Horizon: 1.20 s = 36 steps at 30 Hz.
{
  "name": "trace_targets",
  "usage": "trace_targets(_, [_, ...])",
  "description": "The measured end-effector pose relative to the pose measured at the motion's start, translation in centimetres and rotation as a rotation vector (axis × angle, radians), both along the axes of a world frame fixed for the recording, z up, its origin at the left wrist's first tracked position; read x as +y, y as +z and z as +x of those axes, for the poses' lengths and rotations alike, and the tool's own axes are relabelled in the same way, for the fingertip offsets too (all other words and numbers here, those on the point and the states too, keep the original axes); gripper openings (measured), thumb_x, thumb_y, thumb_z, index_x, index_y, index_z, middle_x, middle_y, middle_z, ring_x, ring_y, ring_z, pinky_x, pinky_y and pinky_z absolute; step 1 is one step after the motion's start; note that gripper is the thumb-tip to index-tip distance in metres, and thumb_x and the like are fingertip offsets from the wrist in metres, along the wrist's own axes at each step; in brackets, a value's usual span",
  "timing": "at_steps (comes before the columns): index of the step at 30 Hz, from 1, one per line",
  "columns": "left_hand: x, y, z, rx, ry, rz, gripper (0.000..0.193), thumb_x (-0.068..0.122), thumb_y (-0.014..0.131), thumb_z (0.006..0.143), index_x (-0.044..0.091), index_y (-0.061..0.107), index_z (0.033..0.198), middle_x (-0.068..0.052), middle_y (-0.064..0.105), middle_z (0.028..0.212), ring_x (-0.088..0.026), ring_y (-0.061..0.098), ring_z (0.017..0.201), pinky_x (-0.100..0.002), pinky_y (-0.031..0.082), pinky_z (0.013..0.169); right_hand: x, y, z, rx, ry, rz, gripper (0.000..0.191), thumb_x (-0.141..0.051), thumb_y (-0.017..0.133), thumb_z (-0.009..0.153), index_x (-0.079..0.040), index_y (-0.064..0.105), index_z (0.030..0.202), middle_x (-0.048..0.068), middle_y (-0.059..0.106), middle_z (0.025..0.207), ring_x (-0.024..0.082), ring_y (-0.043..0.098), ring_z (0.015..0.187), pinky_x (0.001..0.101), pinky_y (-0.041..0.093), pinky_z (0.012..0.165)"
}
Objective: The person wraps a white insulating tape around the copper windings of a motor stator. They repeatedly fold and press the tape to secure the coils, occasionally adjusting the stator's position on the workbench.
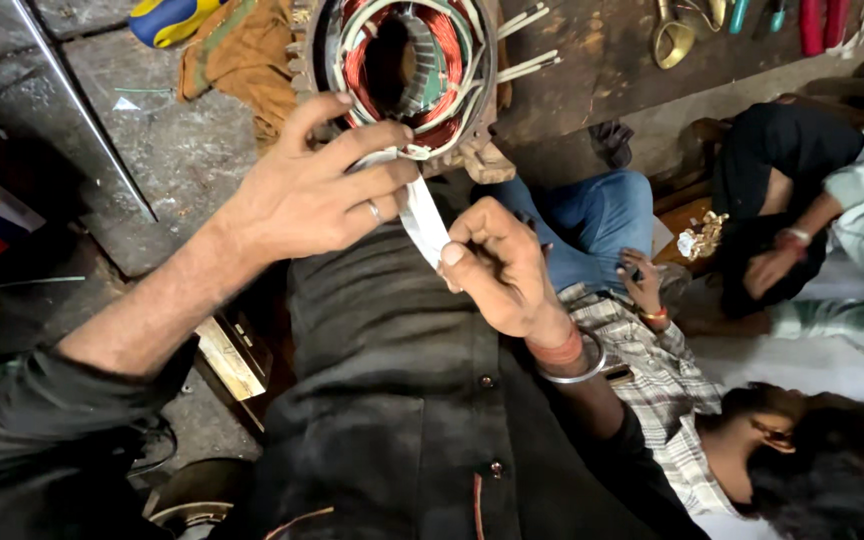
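Observation:
A motor stator (407,70) with copper windings and white insulating sleeves rests on the bench edge in front of me. My left hand (307,190) wears a ring; its fingers pinch the upper end of a white insulation strip (424,222) right at the stator's lower rim. My right hand (497,265), with a metal bangle on the wrist, grips the lower end of the same strip, which runs straight between both hands. My dark shirt fills the space below.
A brown cloth (242,55) lies left of the stator. Hand tools (672,40) hang or lie at the top right. Two seated people (672,380) are on the floor to the right. A metal rod (82,110) crosses the grey bench at the left.

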State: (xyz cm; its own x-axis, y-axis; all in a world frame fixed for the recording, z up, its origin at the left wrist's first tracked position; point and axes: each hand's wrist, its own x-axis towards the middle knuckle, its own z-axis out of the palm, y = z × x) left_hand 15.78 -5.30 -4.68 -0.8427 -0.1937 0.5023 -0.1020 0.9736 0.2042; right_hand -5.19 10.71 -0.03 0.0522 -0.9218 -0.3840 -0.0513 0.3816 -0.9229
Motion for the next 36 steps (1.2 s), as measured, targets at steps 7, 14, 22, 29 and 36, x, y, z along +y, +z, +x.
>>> trace_targets(7, [-0.1,-1.3,-0.2,0.12,-0.05,0.016,0.021,0.021,0.071,0.093,0.021,0.075,0.113,0.004,0.065,0.113,-0.017,0.059,0.121,-0.047,0.042,0.109,0.7,-0.7,0.0,-0.181,-0.047,0.067,0.007,-0.006,0.056,0.106,-0.002,0.051,0.104,0.003,0.064,0.081,0.008,0.061,0.071,0.026,0.054,0.069])
trace_targets(14, [-1.7,-0.7,0.7,0.08,-0.081,0.053,0.025,0.02,0.073,0.087,0.016,0.077,0.111,0.002,0.067,0.12,-0.019,0.06,0.124,-0.041,0.044,0.111,0.0,-0.8,-0.7,-0.268,-0.064,0.1,0.007,-0.007,0.056,0.106,-0.002,0.053,0.101,0.004,0.063,0.08,0.01,0.061,0.07,0.0276,0.056,0.07])
trace_targets(22, [-0.9,-0.9,-0.1,0.121,-0.096,0.252,0.01,0.015,0.072,0.084,0.014,0.067,0.092,0.003,0.069,0.119,-0.021,0.06,0.127,-0.049,0.039,0.109,1.6,4.0,-1.2,0.31,0.051,-0.002,0.038,-0.013,0.076,0.093,0.002,0.059,0.124,0.01,0.071,0.097,0.017,0.07,0.093,0.0309,0.055,0.083])
trace_targets(29, [1.6,-1.0,-1.6,0.122,-0.083,0.265,0.024,0.014,0.073,0.089,0.015,0.069,0.113,0.0,0.066,0.111,-0.02,0.06,0.122,-0.052,0.037,0.11,6.5,12.2,-7.6,1.189,-0.424,-0.324,0.026,-0.017,0.081,0.092,-0.007,0.072,0.114,0.007,0.075,0.106,0.015,0.073,0.092,0.0299,0.056,0.077])
trace_targets(36, [5.9,4.3,-2.3,0.167,-0.239,0.694,0.026,0.015,0.077,0.089,0.004,0.069,0.111,-0.009,0.057,0.082,-0.03,0.061,0.08,-0.045,0.051,0.082,10.2,14.0,-10.5,1.34,-0.678,-0.515,0.022,-0.018,0.082,0.092,-0.008,0.072,0.11,0.007,0.074,0.101,0.017,0.072,0.089,0.0317,0.056,0.075])
